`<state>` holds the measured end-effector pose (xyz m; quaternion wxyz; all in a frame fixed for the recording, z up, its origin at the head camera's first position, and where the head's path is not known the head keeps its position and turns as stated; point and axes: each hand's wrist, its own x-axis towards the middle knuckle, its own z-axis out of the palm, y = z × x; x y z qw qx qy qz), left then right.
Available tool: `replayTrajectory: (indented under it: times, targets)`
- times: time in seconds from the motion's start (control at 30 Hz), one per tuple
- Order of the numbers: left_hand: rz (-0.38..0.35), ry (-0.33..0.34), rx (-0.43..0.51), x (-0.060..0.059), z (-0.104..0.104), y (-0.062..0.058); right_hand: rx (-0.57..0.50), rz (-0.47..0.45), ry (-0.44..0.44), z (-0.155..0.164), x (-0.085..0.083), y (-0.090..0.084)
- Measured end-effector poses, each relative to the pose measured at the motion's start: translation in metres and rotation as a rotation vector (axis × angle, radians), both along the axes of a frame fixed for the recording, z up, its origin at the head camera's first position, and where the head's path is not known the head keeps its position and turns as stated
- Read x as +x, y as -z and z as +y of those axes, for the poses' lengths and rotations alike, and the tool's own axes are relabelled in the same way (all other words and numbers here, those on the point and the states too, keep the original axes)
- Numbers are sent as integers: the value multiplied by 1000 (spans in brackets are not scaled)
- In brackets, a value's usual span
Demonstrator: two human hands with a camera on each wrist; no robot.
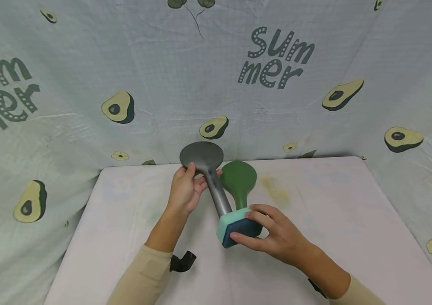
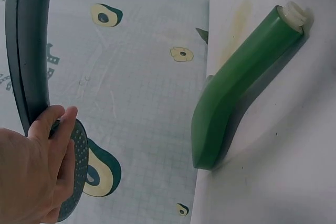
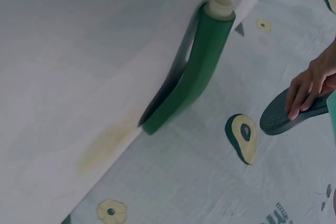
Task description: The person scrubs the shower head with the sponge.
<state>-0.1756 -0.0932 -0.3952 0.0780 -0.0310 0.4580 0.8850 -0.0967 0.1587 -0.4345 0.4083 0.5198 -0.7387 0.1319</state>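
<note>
My left hand (image 1: 188, 188) grips a dark grey shower head (image 1: 202, 154) near its round head, thumb on top. Its handle slopes down toward my right hand. In the left wrist view, the holed spray face of this grey shower head (image 2: 80, 163) shows beside the fingers. My right hand (image 1: 282, 235) pinches a sponge (image 1: 235, 224), light teal foam with a dark blue layer, right at the grey handle's lower end. Behind it a green shower head (image 1: 238, 178) lies on the table; its pale threaded end shows in both wrist views.
The white table (image 1: 132, 220) ends against a hanging cloth (image 1: 162, 84) printed with avocados and lettering. A yellowish stain (image 1: 275, 189) marks the table right of the green shower head. A black strap piece (image 1: 183, 262) shows by the left sleeve.
</note>
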Motion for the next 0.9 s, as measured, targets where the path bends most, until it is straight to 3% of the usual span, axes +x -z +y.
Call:
replayTrajectory:
  times: [0.1, 0.3, 0.53, 0.73, 0.9]
  targets:
    - [-29, -5, 4, 0, -3, 1, 32, -46, 16, 7, -1, 2]
    - [-88, 8, -90, -2, -14, 7, 73, -259, 87, 33, -3, 4]
    - [-118, 27, -184, -1, -27, 19, 53, -279, 162, 69, -19, 4]
    - [-168, 61, -262, 0, -39, 31, 118, -388, 312, 97, -27, 7]
    - [-188, 79, -336, -2, -45, 41, 108, -445, 375, 117, -37, 11]
